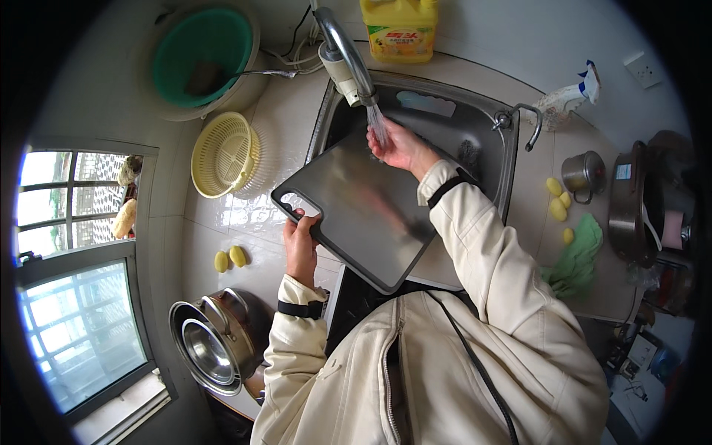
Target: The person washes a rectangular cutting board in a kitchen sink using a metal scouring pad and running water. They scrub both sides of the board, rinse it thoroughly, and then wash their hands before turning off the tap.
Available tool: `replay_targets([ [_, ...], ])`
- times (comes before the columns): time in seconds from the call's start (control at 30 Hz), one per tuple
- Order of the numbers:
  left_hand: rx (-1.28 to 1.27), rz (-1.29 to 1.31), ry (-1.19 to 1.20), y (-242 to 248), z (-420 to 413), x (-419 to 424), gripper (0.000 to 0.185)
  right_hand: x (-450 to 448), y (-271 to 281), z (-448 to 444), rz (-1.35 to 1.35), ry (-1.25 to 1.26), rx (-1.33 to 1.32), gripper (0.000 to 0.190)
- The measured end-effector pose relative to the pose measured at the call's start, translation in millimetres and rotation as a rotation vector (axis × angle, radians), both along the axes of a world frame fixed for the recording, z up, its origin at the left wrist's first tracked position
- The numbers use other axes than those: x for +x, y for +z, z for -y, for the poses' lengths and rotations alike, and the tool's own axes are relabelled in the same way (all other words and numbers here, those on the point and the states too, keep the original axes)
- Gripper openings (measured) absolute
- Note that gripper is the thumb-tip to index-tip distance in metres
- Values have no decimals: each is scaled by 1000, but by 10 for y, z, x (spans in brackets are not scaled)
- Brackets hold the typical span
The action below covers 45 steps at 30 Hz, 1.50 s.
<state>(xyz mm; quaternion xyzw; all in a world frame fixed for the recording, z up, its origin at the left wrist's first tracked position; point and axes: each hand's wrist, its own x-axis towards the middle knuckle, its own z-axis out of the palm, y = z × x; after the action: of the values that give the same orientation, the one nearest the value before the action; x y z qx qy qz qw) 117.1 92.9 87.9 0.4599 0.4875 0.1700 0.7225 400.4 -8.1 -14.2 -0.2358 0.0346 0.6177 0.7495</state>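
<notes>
My left hand (300,245) grips the handle cutout of a grey plastic cutting board (372,206). The board lies tilted over the near left part of a steel sink (509,167), and its surface looks wet. Water streams from a chrome faucet (347,50) onto my right hand (397,143), which is cupped under the flow above the board's far edge. Its fingers are partly curled, with only water in them. A dark scouring pad (470,153) sits in the sink's right side.
Left are a yellow colander (225,156), a green basin (203,58), peeled potatoes (229,257) and steel pots (222,339). A yellow detergent jug (400,30) stands behind the faucet. Right are a spray bottle (567,100), a steel cup (583,175), more potatoes (558,208) and a green cloth (578,261).
</notes>
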Motion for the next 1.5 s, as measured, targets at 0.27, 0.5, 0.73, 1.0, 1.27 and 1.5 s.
replay_targets([
  [0.27,-38,70,-31,-213,-60,-103,23,-1163,511,-510,1323,-22,-1,37],
  [0.5,-45,121,49,-279,65,-279,22,-424,6,85,1798,399,-593,62],
  [0.73,-20,230,97,-191,199,-239,21,-802,50,876,1967,555,-795,68],
  [1.0,-141,253,137,-194,475,-482,20,-978,108,1124,2154,328,-499,52],
  [1.27,-169,325,187,-279,612,-631,18,139,112,751,819,-38,-541,42],
  [1.5,-166,357,186,-331,587,-621,22,-4,256,-229,2,90,44,35],
])
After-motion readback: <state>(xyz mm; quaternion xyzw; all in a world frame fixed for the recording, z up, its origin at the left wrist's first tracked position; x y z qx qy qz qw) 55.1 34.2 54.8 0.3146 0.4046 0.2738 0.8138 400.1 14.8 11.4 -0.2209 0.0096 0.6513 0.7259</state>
